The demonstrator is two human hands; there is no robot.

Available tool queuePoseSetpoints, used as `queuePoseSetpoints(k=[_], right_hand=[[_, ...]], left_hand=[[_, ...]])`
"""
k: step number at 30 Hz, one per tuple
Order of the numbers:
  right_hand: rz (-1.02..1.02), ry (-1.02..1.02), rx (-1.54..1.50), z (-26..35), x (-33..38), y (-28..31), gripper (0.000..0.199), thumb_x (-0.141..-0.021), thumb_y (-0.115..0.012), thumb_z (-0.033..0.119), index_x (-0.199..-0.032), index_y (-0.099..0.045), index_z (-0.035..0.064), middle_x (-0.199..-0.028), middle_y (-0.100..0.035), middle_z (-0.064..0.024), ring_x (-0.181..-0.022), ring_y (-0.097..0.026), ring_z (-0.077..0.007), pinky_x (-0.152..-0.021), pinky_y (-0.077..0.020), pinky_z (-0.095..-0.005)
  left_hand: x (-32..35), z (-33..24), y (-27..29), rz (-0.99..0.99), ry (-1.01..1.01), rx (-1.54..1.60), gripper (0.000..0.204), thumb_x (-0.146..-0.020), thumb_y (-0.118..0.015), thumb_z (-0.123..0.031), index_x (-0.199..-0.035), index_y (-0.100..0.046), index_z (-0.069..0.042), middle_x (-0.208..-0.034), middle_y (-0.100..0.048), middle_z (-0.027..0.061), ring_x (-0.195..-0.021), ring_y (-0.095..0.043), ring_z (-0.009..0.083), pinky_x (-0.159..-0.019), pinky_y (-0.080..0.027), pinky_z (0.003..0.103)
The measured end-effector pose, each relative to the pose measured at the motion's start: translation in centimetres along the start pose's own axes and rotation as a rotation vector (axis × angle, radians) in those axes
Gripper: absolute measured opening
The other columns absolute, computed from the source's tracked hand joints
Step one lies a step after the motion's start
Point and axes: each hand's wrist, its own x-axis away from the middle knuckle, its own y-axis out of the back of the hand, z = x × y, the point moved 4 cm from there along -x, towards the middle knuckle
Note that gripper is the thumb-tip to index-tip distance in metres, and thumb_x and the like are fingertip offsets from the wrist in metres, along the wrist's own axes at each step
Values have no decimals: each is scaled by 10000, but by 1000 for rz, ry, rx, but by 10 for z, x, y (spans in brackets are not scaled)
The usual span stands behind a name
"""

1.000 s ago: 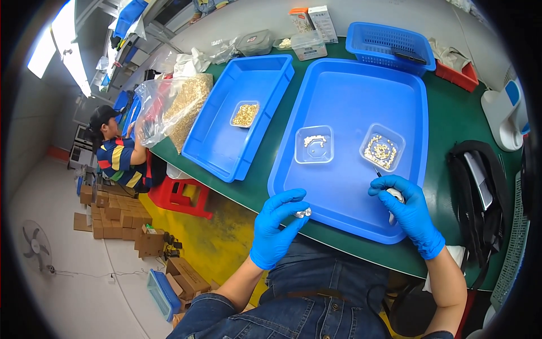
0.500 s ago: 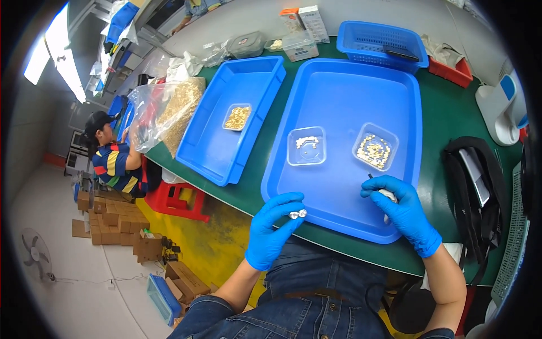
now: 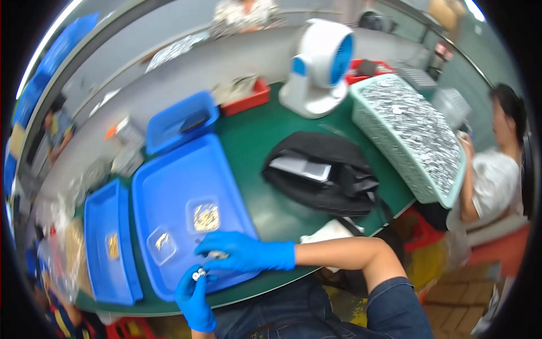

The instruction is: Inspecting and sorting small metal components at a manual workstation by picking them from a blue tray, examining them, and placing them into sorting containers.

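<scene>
My gloved left hand (image 3: 193,299) pinches small shiny round metal pieces (image 3: 199,274) between thumb and fingers. Right beside it, my gloved right hand (image 3: 243,251) curls over a small silvery-white thing (image 3: 217,255), mostly hidden and too blurred to name. Both hands are over the near edge of a large blue tray (image 3: 169,169). Inside that tray, a clear square tub with small gold-coloured parts (image 3: 206,217) stands just beyond my right hand. Another clear tub with a few whitish parts (image 3: 162,243) is to its left.
Left is a narrower blue tray (image 3: 104,209) with a tub of gold parts (image 3: 113,246). A blue basket (image 3: 169,133), white fan (image 3: 316,73) and red bin (image 3: 251,99) stand behind. A black bag (image 3: 322,172) lies right, near a pale green crate of silvery strips (image 3: 412,124) beside a person.
The view has swung right, bringing the fan, the crate and the person beside it into sight. My hands, apart before, are now close together; each keeps its hold.
</scene>
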Motion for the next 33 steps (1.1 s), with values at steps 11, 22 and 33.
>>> queuePoseSetpoints(k=[11, 22, 33], right_hand=[[214, 139, 292, 47, 56, 61, 237, -831, -593, 228, -1006, -582, 68, -1044, -529, -140, -869, -577, -306, -694, -486, -375], [-486, -273, 1029, 152, 194, 251, 164, -804, -621, 163, -948, -613, 85, -862, -557, -106, -705, -585, -276, -617, -487, -348], [-570, -645, 1471, 143, 246, 373, 206, -789, -628, 198, -965, -630, 91, -890, -569, -97, -781, -595, -289, -659, -489, -371]], left_hand=[[-7, 1, -86, 458, 12, 0, 483, -816, -533, 62, -1285, -421, 46, -1175, -537, 112, -1016, -564, 189, -857, -472, 290], [33, -8, -245, 890, 189, 194, 418, -824, -563, 16, -1231, -471, 53, -1156, -568, 149, -1030, -573, 208, -896, -447, 307], [72, -23, -343, 1254, -203, -134, 273, -862, -565, -66, -1129, -568, -5, -1046, -629, 111, -928, -615, 185, -805, -488, 300]])
